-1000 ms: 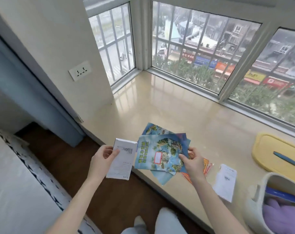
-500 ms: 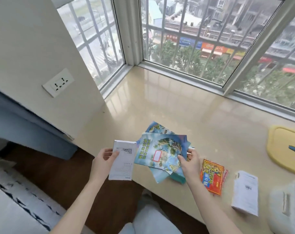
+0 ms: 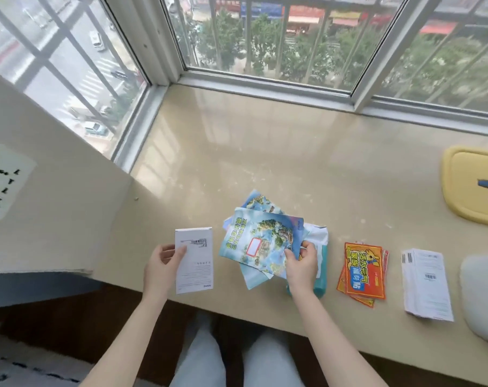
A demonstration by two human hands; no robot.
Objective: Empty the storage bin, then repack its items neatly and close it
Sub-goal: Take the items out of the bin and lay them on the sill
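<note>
Hands: L hand (image 3: pixel 161 265) grips white box (image 3: pixel 194 259) — R hand (image 3: pixel 301 262) pinches blue packets (image 3: pixel 261 241).

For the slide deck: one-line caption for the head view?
Left hand holds a white box, right hand holds blue packets over the sill, yellow lid off.

Bright, soft daylight enters through the windows (image 3: pixel 265 37), leaving pale glare on the glossy sill (image 3: pixel 237 152). Wide-angle distortion bends the edges; detail is slightly soft.
</note>
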